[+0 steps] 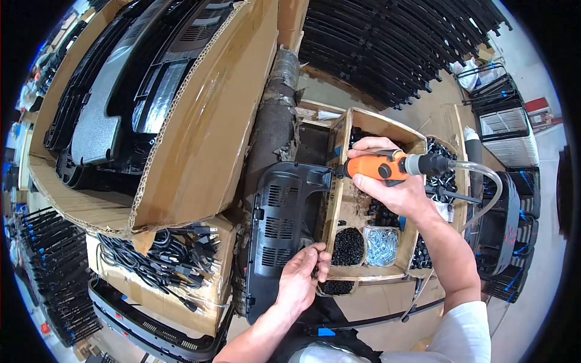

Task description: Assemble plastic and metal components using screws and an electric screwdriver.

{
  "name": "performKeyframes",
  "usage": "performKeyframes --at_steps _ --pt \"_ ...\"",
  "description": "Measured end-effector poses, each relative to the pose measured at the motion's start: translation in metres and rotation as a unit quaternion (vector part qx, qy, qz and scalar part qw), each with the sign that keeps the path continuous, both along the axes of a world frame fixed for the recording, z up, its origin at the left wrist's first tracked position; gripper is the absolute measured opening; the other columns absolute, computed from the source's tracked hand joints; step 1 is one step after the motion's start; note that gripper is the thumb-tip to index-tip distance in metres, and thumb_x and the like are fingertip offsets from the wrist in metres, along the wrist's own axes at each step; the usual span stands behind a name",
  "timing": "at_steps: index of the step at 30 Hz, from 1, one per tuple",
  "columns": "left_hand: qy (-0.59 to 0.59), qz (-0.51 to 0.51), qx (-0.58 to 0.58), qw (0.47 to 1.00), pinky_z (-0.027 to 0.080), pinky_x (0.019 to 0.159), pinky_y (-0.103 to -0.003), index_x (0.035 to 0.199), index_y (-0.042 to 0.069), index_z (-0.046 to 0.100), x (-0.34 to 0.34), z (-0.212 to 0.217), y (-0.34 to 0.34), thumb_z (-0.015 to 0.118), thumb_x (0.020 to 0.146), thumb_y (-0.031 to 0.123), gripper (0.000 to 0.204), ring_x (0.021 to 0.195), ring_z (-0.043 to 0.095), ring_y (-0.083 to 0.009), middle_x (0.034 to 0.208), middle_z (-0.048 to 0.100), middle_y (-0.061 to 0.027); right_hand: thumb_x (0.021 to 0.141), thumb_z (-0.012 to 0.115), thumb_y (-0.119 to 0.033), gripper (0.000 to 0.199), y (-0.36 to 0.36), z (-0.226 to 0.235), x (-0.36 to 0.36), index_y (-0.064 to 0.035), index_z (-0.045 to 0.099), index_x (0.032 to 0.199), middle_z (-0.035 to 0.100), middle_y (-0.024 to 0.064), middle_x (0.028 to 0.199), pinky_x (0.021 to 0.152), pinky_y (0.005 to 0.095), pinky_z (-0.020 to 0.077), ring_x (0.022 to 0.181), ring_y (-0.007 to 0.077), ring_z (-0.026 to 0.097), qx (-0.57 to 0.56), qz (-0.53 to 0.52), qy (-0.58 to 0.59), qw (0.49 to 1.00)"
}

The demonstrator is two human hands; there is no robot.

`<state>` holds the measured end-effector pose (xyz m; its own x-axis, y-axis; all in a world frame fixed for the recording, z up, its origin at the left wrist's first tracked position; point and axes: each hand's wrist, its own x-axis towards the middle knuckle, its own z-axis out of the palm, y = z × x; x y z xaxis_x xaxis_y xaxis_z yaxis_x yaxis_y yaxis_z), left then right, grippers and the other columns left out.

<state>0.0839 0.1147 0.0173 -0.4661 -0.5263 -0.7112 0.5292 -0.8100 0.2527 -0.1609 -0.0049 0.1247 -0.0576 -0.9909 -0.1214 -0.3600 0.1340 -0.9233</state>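
Observation:
My right hand (pixel 396 187) is wrapped round an orange air screwdriver (pixel 370 167) with a clear hose at its back end. The tool points left, its tip at the upper right corner of a black vented plastic panel (pixel 279 224). That panel leans on a dark padded bar. Beside its lower right edge is my left hand (pixel 301 273), fingers curled and pinched together; what they hold, if anything, is too small to make out. Just right of it, a wooden tray (pixel 363 277) contains a heap of black screws (pixel 348 247) and a bin of silver screws (pixel 381 247).
A large cardboard box (pixel 209 127) of black and grey plastic panels stands at left. Below it, a carton holds coiled black cables (pixel 160 260). Black frames (pixel 387 45) are stacked at the far side. The clear hose (pixel 497 196) loops off to the right.

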Motion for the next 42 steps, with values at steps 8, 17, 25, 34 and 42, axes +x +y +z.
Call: performKeyframes --at_steps 8,17,25,34,42 --pt "0.043 0.039 0.039 0.998 0.050 0.062 -0.026 0.122 0.004 0.065 -0.043 -0.009 -0.048 0.058 0.113 0.030 0.029 0.074 0.062 -0.0112 0.091 0.067 -0.0014 0.086 0.080 -0.018 0.036 -0.011 -0.015 0.000 -0.0097 0.070 0.120 0.075 0.0076 0.109 0.093 0.0351 0.0576 0.100 0.0185 0.073 -0.016 0.077 0.121 0.990" --pt "0.057 0.096 0.048 0.993 0.049 0.060 -0.027 0.113 0.008 0.068 -0.084 -0.020 -0.086 0.059 0.112 0.035 0.028 0.071 0.060 -0.0131 0.087 0.066 0.0005 0.088 0.080 -0.014 0.037 -0.011 -0.014 0.001 -0.0065 0.068 0.123 0.073 0.0099 0.121 0.099 0.0350 0.0555 0.108 0.0181 0.070 0.000 0.093 0.100 0.991" --pt "0.066 0.129 0.053 0.988 0.047 0.062 -0.027 0.113 0.011 0.069 -0.092 -0.027 -0.100 0.057 0.113 0.035 0.028 0.072 0.058 -0.0123 0.087 0.066 0.0031 0.088 0.081 -0.011 0.049 -0.005 -0.001 0.008 -0.0062 0.064 0.133 0.072 0.0122 0.128 0.108 0.0356 0.0528 0.121 0.0196 0.068 0.000 0.042 0.017 0.999" --pt "0.170 0.214 0.109 0.956 0.044 0.061 -0.024 0.110 0.013 0.067 -0.092 -0.020 -0.121 0.060 0.112 0.032 0.021 0.070 0.053 -0.0099 0.081 0.061 0.0039 0.088 0.081 -0.008 0.051 0.008 0.017 0.015 -0.0031 0.061 0.135 0.073 0.0115 0.129 0.108 0.0382 0.0531 0.121 0.0211 0.068 -0.048 0.055 -0.012 0.997" --pt "0.235 0.199 0.088 0.947 0.044 0.063 -0.026 0.116 0.013 0.067 -0.083 -0.020 -0.129 0.055 0.113 0.035 0.026 0.072 0.052 -0.0108 0.084 0.059 0.0035 0.087 0.081 -0.007 0.056 -0.009 0.020 0.027 -0.0020 0.058 0.138 0.072 0.0152 0.131 0.110 0.0389 0.0527 0.123 0.0221 0.068 -0.024 0.044 -0.017 0.999"
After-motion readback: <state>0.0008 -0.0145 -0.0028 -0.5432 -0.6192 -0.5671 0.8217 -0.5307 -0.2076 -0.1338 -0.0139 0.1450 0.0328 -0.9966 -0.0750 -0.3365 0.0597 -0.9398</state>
